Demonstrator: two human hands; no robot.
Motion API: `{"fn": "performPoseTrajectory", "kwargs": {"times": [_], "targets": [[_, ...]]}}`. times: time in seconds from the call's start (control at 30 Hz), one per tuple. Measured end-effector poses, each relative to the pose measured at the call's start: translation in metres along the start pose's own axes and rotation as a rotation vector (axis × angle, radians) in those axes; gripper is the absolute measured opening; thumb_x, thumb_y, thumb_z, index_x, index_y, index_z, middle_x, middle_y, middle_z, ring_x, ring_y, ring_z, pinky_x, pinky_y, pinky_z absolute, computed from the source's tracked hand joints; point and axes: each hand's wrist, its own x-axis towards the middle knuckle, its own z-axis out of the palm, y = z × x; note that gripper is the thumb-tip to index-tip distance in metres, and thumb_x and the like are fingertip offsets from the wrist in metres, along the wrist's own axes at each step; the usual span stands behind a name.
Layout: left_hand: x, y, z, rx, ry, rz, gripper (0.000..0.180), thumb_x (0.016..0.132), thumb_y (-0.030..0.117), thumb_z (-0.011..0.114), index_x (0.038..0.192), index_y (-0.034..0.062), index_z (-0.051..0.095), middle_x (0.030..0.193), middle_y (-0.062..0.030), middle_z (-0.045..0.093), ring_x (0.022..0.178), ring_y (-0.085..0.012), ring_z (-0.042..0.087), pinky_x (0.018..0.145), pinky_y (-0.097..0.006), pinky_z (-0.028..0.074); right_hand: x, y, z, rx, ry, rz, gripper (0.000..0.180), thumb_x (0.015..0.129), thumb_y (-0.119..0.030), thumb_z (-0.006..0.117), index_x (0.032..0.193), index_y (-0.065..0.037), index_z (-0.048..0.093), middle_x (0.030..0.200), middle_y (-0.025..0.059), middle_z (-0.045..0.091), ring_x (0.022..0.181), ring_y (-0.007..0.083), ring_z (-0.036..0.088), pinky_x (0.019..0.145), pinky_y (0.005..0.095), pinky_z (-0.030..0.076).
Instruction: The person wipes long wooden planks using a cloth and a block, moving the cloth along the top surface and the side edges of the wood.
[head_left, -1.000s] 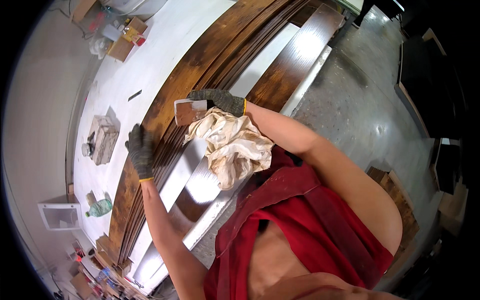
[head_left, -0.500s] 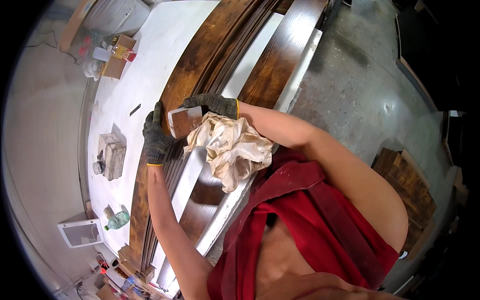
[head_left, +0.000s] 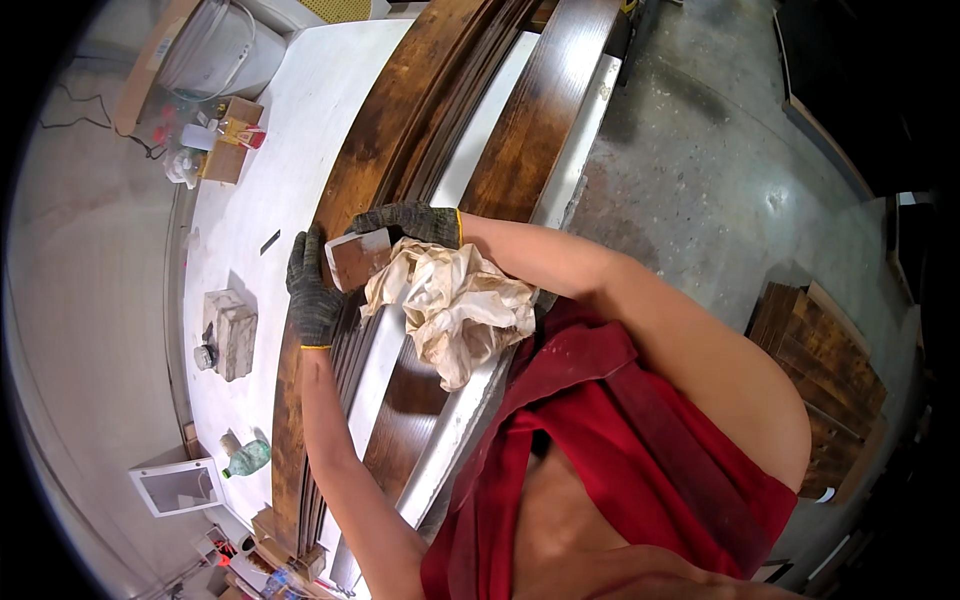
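My left hand (head_left: 313, 293), in a dark knit glove, lies along the stack of brown stained boards (head_left: 318, 390) with its fingers stretched out. Between the hands is a flat rectangular piece (head_left: 357, 261), brown-smeared with a pale edge, perhaps a scraper blade or a block. My right hand (head_left: 412, 222), gloved too, curls over the far side of this piece. From under the right palm hangs a crumpled cream cloth (head_left: 445, 310), draped across the boards' near side. The glove and cloth hide how the right fingers grip.
A single glossy brown board (head_left: 530, 130) lies on the white table's near side. Farther left stand a stained rectangular can (head_left: 230, 335), a green plastic bottle (head_left: 247, 458), a cardboard box (head_left: 228, 160) with bottles and a bucket (head_left: 225, 50). Boards (head_left: 815, 385) are stacked on the right.
The view has shifted slightly. Both hands, the rectangular piece and the cloth keep nearly the same places on the boards, with the left hand a little closer to the piece.
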Motion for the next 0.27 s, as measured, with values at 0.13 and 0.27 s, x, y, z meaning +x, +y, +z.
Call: {"fn": "performPoseTrajectory", "kwargs": {"times": [0.13,0.27], "targets": [[-0.03,0.067,-0.009,-0.696,0.275,-0.304,0.054,0.092,0.008,0.058,0.142,-0.0039,0.042,0.144,-0.0184,0.047,0.135,-0.0282,0.044,0.113,-0.041,0.034,-0.025,-0.015,0.008,-0.182,0.051,-0.366,0.033,0.091,-0.027,0.069,0.114,-0.003,0.066,0.107,0.0058,0.066,0.099,0.0156,0.063,0.087,0.0294,0.053],[-0.071,0.113,0.02,-1.023,0.364,-0.239,0.056,0.098,0.017,0.053,0.147,-0.0009,0.036,0.148,-0.0176,0.042,0.138,-0.0308,0.04,0.117,-0.043,0.026,-0.036,0.004,0.009,-0.104,0.289,-0.715,0.039,0.092,-0.021,0.069,0.127,-0.007,0.059,0.108,0.0049,0.064,0.104,0.0174,0.06,0.089,0.0323,0.052]]}}
